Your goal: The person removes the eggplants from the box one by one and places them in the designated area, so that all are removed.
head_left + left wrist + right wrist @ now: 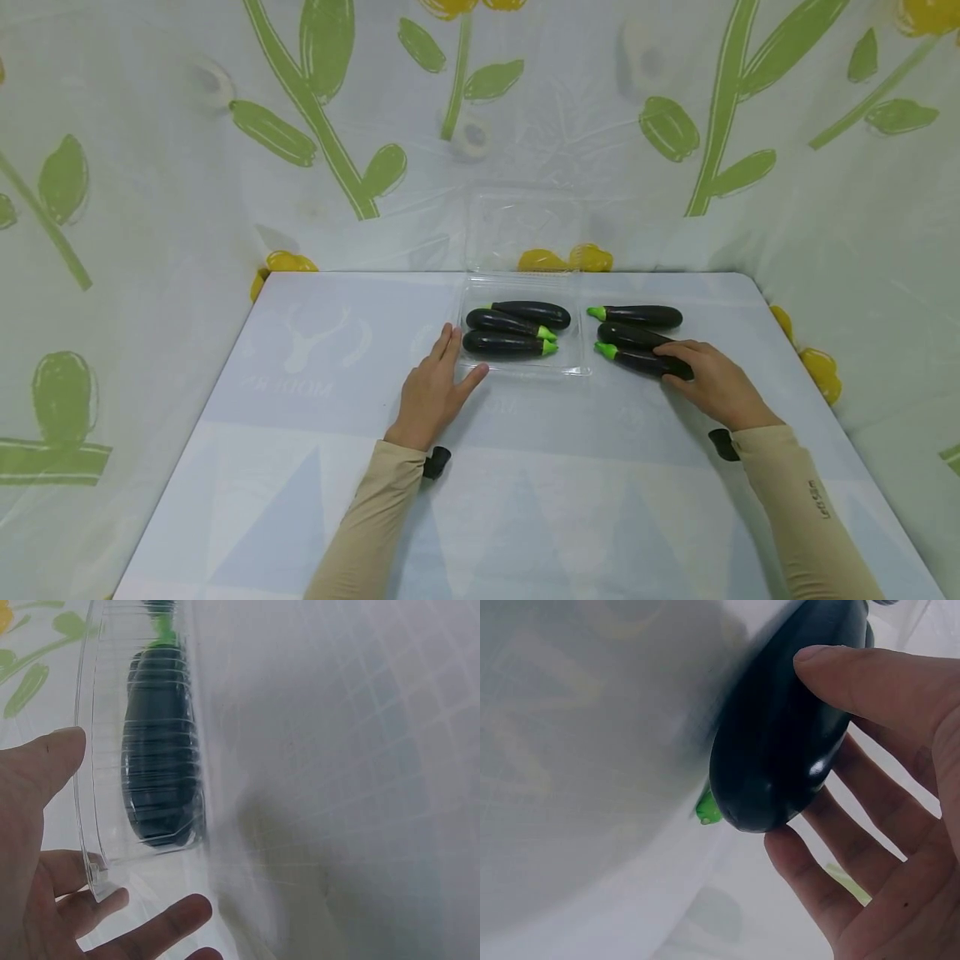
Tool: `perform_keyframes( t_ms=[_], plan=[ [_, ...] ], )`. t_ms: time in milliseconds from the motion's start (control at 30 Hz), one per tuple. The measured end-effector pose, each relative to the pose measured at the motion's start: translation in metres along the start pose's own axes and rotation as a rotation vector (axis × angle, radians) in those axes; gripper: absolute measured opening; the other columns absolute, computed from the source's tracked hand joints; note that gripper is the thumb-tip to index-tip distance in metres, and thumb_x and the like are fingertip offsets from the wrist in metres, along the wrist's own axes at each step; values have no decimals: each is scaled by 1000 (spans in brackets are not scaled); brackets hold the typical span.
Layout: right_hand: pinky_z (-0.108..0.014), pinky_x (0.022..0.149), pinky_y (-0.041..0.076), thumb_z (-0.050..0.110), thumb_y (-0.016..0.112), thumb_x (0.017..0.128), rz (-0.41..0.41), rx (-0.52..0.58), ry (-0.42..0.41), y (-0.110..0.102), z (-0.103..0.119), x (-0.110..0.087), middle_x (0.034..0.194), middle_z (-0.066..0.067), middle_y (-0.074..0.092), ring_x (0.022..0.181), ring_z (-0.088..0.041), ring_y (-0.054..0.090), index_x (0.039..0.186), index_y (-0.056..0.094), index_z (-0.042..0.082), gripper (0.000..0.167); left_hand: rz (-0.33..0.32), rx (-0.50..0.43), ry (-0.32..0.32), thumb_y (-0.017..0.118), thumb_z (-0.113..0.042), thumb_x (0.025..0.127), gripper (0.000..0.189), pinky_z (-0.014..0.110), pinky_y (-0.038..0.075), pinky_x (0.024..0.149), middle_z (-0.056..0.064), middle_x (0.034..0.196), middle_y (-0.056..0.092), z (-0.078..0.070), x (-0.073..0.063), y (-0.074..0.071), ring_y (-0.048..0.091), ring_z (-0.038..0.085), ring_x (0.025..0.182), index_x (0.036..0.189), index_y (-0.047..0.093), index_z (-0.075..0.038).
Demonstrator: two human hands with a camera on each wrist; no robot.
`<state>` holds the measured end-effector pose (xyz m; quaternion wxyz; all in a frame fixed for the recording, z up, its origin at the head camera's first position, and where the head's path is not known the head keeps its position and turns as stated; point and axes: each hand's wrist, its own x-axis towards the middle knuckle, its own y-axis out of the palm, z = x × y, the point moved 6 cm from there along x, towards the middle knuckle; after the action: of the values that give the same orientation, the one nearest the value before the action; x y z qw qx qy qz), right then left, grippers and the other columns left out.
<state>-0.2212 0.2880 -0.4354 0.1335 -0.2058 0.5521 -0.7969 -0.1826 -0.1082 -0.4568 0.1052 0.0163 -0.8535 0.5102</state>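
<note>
A clear plastic box [517,372] holds three dark eggplants with green stems, the front one [501,343] lying along the near wall. My left hand [430,398] is at the box's near left corner with its fingers extended. In the left wrist view, the thumb and fingers lie around the box's rim [84,795]. To the right of the box lie three more eggplants. My right hand [716,387] grips the nearest of these, an eggplant [637,360], by its rounded end. The right wrist view shows the thumb on one side of the eggplant [769,750] and fingers on the other.
The box's clear lid [525,225] stands up behind it, by the table's back edge. Beyond the gripped eggplant lie a middle eggplant [626,335] and a far eggplant [645,316]. A leaf-patterned curtain [555,125] surrounds the table [510,517].
</note>
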Motion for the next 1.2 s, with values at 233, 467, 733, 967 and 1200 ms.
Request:
perform_keyframes(
  t_ms=[233,467,733,967,1200],
  plan=[
    [-60,95,46,5,82,84,-4,40,8,2,-2,2,127,-22,64,119,-43,57,127,67,9,46,-2,0,0,58,-56,98,82,52,52,92,15,162,32,0,1,1,60,40,123,156,36,-3],
    [-62,96,45,7,82,85,7,43,32,1,-2,3,128,-23,63,120,-44,56,128,67,10,46,10,1,-8,59,-56,98,82,52,52,91,14,163,31,-1,1,1,60,39,123,157,36,-3],
    [-60,96,46,8,82,85,-42,56,7,-2,4,5,125,-21,65,118,-41,58,127,68,10,43,-5,1,0,59,-56,98,82,51,52,91,15,162,32,-1,0,0,61,40,121,156,36,-3],
    [-55,94,48,8,82,86,-170,87,-94,-10,22,7,124,-15,67,116,-37,60,126,68,8,43,3,-2,-10,60,-57,98,83,52,52,92,14,163,31,-1,0,0,60,39,123,157,36,-3],
    [-57,98,46,11,78,90,-159,132,-72,-9,38,19,134,-12,62,123,-36,57,134,63,11,46,11,-4,-21,59,-56,98,82,54,52,93,13,163,31,0,0,1,58,39,126,157,36,-4]
  ],
)
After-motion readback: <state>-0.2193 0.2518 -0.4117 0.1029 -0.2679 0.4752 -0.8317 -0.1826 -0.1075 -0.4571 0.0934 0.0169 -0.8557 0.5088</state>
